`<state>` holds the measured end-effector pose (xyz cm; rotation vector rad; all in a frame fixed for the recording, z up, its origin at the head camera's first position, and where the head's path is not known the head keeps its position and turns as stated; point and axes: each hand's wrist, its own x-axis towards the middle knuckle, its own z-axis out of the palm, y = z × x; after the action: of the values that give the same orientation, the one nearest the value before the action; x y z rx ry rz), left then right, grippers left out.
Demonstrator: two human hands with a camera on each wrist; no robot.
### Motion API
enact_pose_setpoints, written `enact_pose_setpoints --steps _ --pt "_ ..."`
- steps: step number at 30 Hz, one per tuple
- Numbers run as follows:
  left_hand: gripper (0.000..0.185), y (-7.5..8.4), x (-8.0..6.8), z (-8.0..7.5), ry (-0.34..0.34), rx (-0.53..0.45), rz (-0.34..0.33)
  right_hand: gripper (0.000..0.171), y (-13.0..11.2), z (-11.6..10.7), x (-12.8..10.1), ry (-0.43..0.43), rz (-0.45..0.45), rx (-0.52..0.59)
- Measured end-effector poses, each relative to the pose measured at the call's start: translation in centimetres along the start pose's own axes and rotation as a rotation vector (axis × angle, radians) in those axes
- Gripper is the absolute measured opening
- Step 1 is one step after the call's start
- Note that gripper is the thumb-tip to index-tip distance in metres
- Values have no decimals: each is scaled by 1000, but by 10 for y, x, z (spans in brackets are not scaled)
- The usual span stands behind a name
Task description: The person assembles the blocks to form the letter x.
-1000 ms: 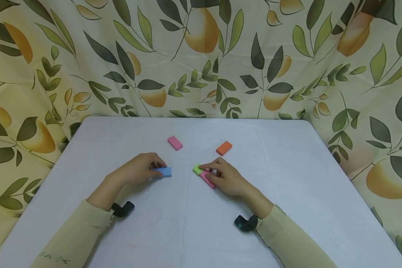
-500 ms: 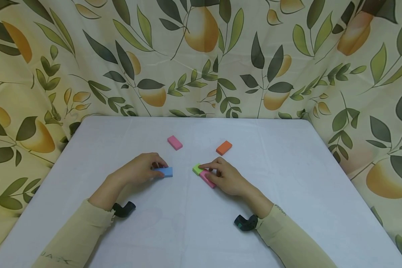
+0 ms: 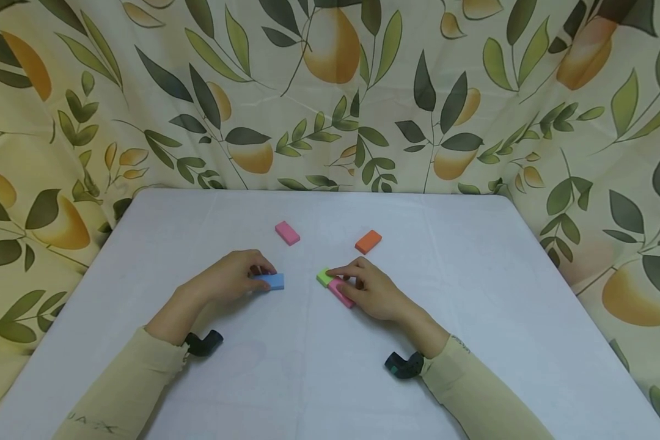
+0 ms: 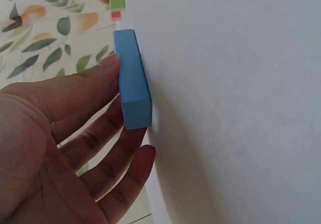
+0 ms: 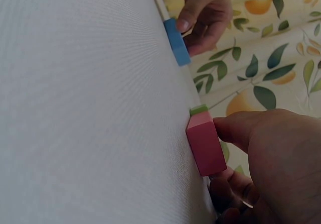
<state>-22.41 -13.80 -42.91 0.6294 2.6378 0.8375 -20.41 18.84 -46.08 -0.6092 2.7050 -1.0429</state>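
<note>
My left hand [image 3: 233, 273] pinches a blue block [image 3: 277, 281] by its left end, low at the white table, left of the middle. In the left wrist view the thumb lies on the blue block's [image 4: 131, 73] broad face, with the fingers behind it. Further right, my right hand [image 3: 375, 292] holds a pink block [image 3: 340, 294] between thumb and fingers. Its index finger reaches over a light green block [image 3: 323, 277] set end-on against the pink one. The right wrist view shows the pink block [image 5: 206, 146] near, mostly covering the green block [image 5: 198, 109].
A second pink block [image 3: 288, 233] lies further back on the white table [image 3: 302, 379], left of centre. An orange block [image 3: 368, 242] lies behind my right hand. Curtains with a fruit-and-leaf print [image 3: 330, 140] hang around the table's back and sides.
My left hand has slid the blue block slightly to the right, towards the green and pink blocks. The right hand has stayed in place.
</note>
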Motion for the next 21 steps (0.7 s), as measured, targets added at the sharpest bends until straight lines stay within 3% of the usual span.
enact_pose_setpoints --steps 4,21 --pt "30 1 1 1 1 4 17 31 2 0 2 5 -37 -23" --pt "30 3 3 0 -12 -4 15 31 3 1 3 -7 -31 -20"
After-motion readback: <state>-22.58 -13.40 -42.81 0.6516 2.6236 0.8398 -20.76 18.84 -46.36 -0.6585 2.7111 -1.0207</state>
